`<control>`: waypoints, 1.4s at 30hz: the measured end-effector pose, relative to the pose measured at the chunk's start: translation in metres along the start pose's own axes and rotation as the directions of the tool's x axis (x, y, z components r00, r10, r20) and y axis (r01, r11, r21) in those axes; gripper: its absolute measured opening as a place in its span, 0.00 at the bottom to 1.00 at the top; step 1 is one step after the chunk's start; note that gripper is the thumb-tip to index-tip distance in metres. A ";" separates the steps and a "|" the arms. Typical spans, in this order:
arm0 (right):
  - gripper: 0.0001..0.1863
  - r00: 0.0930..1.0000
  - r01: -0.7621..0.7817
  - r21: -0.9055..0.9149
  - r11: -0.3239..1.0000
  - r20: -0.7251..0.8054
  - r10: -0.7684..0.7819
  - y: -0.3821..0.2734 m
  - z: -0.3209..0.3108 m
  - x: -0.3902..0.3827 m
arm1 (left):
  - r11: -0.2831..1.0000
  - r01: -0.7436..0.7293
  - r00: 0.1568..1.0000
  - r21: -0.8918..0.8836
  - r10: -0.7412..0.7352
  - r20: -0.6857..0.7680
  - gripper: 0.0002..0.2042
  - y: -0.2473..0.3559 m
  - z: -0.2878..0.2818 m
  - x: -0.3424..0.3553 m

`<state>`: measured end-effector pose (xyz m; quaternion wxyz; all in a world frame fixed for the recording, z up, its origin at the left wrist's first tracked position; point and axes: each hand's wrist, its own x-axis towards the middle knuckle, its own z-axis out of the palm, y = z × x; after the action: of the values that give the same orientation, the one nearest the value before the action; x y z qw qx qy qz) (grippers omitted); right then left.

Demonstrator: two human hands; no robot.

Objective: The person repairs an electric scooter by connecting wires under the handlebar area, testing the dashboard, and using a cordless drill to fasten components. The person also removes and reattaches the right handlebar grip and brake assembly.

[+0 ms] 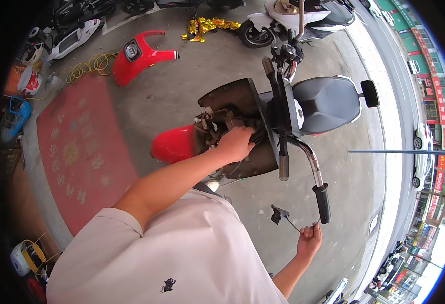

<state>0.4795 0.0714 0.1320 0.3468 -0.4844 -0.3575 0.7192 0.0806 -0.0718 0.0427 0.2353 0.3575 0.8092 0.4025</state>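
Observation:
A scooter with a grey seat (326,104) stands before me, its front cover off and wiring (217,121) bare behind the red front mudguard (174,144). My left hand (236,144) reaches into that opening by the dark leg shield (230,96). Its fingers curl among black wires; what they grip is hidden. My right hand (309,240) is off to the right, just below the black handlebar grip (322,203). It pinches a thin dark cable, from which a small black fitting (279,214) hangs to the left.
A red front cover with a headlamp (126,66) lies on the concrete floor, next to a coiled yellow hose (88,68). Crumpled gold foil (207,28) is farther off. A white scooter (288,23) stands behind. A red mat (83,152) lies left; the road is right.

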 end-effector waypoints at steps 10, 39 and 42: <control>0.12 0.925 -0.273 -0.353 0.895 -0.353 0.143 0.134 -0.026 -0.019 | 0.960 -0.274 0.961 0.054 0.271 0.049 0.16 -0.003 0.014 0.020; 0.21 0.970 0.191 -0.607 0.771 0.237 -0.054 0.108 0.188 0.140 | 0.845 -0.223 0.961 -0.485 0.275 0.036 0.16 0.035 -0.320 -0.076; 0.22 0.929 0.269 -0.737 0.620 0.369 0.036 0.103 0.204 0.165 | 0.978 0.020 0.998 -0.209 -0.033 -0.058 0.16 0.025 -0.317 -0.064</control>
<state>0.2229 0.1226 0.0263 0.0813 -0.4262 -0.7187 0.5434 -0.0811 -0.2637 0.2485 0.2522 0.3076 0.7740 0.4926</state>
